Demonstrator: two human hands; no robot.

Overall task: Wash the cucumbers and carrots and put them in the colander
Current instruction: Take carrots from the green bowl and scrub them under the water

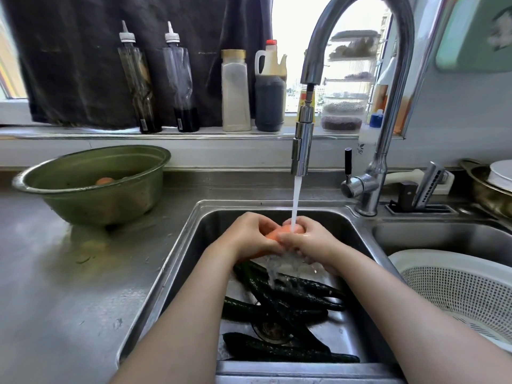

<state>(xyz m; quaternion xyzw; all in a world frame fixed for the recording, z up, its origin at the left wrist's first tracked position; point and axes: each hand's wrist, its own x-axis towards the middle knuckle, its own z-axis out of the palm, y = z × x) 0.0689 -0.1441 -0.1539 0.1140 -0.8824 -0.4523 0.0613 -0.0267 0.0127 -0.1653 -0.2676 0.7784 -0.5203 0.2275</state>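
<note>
An orange carrot (279,232) is held under the running water from the tap (303,145), over the left sink basin (194,245). My left hand (249,236) and my right hand (307,239) both grip it, one at each end. Several dark green cucumbers (288,306) lie wet on the basin floor below my hands. A white plastic colander (457,289) sits in the right basin and looks empty in the part shown. Another carrot (104,180) rests inside the green metal bowl (83,200) on the counter at the left.
Sauce and oil bottles (238,90) line the window ledge behind the sink. A knife block and peeler (424,189) stand right of the tap base, and a pan with a plate (496,184) sits at the far right. The steel counter (69,300) stretches to the left.
</note>
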